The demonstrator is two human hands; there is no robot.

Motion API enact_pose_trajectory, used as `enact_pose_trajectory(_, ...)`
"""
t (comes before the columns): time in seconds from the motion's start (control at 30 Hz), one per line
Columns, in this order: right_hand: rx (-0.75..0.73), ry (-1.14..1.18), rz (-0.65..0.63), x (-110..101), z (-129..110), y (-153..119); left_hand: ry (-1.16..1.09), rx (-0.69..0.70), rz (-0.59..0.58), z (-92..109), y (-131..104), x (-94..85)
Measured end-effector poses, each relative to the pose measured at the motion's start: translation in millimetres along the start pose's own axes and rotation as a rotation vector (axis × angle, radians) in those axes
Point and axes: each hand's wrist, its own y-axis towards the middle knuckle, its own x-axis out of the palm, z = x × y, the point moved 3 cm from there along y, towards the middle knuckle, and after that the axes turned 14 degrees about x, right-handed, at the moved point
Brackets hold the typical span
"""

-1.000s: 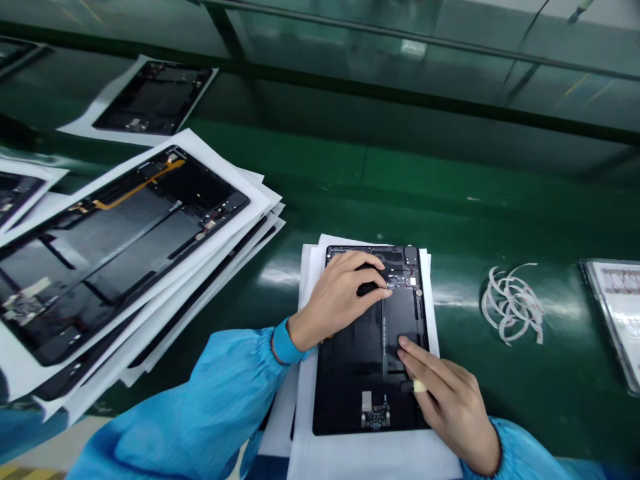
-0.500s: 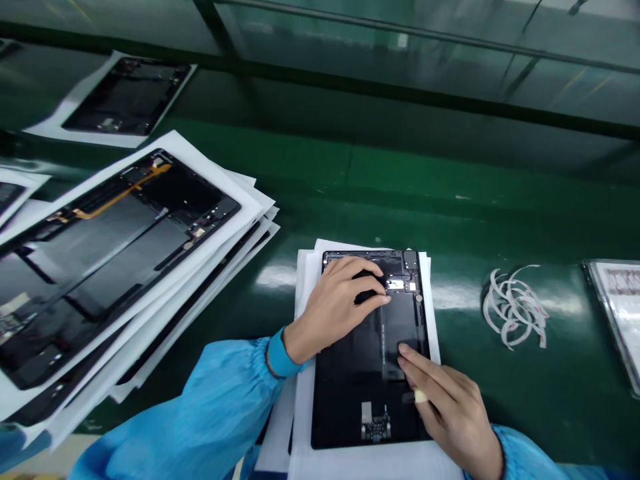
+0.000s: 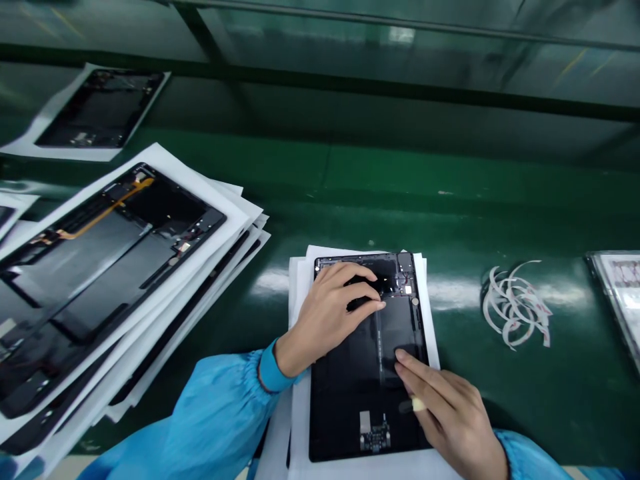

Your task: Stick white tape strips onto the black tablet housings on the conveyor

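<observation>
An opened black tablet housing (image 3: 345,393) lies on white sheets directly before me, its inside facing up. My left hand (image 3: 333,307) reaches across its upper half from the left. Its thumb and index fingertips nearly meet in a pinch, but whatever lies between them is too small to make out. My right hand (image 3: 447,407) rests at the lower right, index and middle fingers stretched out and touching the dark inner panel. Beneath those fingers shows a small pale yellow piece (image 3: 419,404); I cannot tell whether it is held. A small circuit board (image 3: 375,433) sits at the housing's lower end.
A stack of opened tablets (image 3: 115,233) interleaved with white sheets stands at the left. Farther back lies another tablet (image 3: 103,107) on a sheet. Curled white strips (image 3: 517,303) lie on the green table (image 3: 425,200) at the right, near a clear-edged tray (image 3: 620,283).
The view has shifted slightly, so the stack appears lower and farther left. Both hands keep nearly the same places on the housing. A bright patch beside my left fingertips has turned dark.
</observation>
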Motion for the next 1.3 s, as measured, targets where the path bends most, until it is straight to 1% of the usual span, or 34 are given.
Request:
enact_pose_trajectory(0.1, 0.009, -0.039, -0.028, -3.8, -4.0, -4.1, 0.007, 0.003, -0.002, 0.5, 1.4, -0.4)
enact_pose_trajectory(0.17, -0.002, -0.075, -0.06, -8.7, -12.0, -11.0, 0.005, 0.0, -0.015, 0.5, 1.7, -0.1)
enact_pose_trajectory(0.23, -0.064, -0.153, -0.1, -14.0, -24.7, -18.8, 0.005, 0.001, -0.028, 0.2, 1.6, 0.4)
enact_pose_trajectory(0.33, -0.211, -0.336, -0.208, -17.3, -44.0, -25.7, 0.017, 0.002, -0.04, -0.1, 1.7, 0.6)
enact_pose_trajectory(0.43, -0.294, -0.478, -0.298, -16.7, -54.0, -25.1, 0.023, 0.007, -0.042, 0.2, 2.1, -0.3)
enact_pose_trajectory(0.57, -0.296, -0.564, -0.315, -16.5, -58.6, -21.1, 0.037, 0.023, -0.024, -0.6, 1.6, -0.4)
enact_pose_trajectory(0.63, -0.31, -0.578, -0.294, -16.3, -61.1, -18.9, 0.031, 0.028, -0.006, -1.1, 1.6, 0.8)
enact_pose_trajectory(0.7, -0.305, -0.593, -0.249, -15.7, -62.6, -13.9, -0.016, 0.02, 0.048, -0.8, 2.7, 0.7)
enact_pose_trajectory(0.73, -0.29, -0.597, -0.217, -15.4, -62.4, -9.7, -0.055, 0.011, 0.095, -0.1, 3.4, -0.9)
enact_pose_trajectory(0.83, -0.187, -0.583, -0.143, -14.3, -55.0, 10.5, -0.127, -0.013, 0.27, 4.5, 1.9, -14.5)
enact_pose_trajectory(0.9, -0.105, -0.534, -0.111, -13.8, -45.2, 28.5, -0.066, -0.057, 0.352, 8.5, -8.4, -28.9)
enact_pose_trajectory(0.93, -0.062, -0.503, -0.101, -13.7, -39.2, 37.9, -0.01, -0.106, 0.371, 10.2, -17.9, -36.1)
enact_pose_trajectory(1.0, 0.013, -0.43, -0.081, -14.0, -27.0, 55.2, 0.114, -0.244, 0.35, 13.3, -45.2, -46.5)
enact_pose_trajectory(1.03, 0.044, -0.385, -0.072, -14.7, -21.2, 62.1, 0.17, -0.314, 0.309, 15.2, -61.8, -48.6)
enact_pose_trajectory(1.1, 0.105, -0.263, -0.036, -17.6, -10.3, 71.3, 0.248, -0.418, 0.196, 20.6, -95.4, -45.5)
enact_pose_trajectory(1.13, 0.141, -0.195, 0.001, -20.0, -4.8, 73.4, 0.259, -0.446, 0.142, 24.1, -110.2, -40.8)
enact_pose_trajectory(1.17, 0.184, -0.136, 0.05, -22.6, 1.0, 73.8, 0.259, -0.466, 0.112, 28.0, -122.5, -35.2)
enact_pose_trajectory(1.23, 0.285, -0.081, 0.149, -26.6, 13.4, 71.3, 0.237, -0.496, 0.109, 35.1, -137.6, -23.8)
enact_pose_trajectory(1.3, 0.374, -0.096, 0.186, -26.2, 24.7, 67.3, 0.213, -0.526, 0.154, 40.0, -140.7, -15.9)
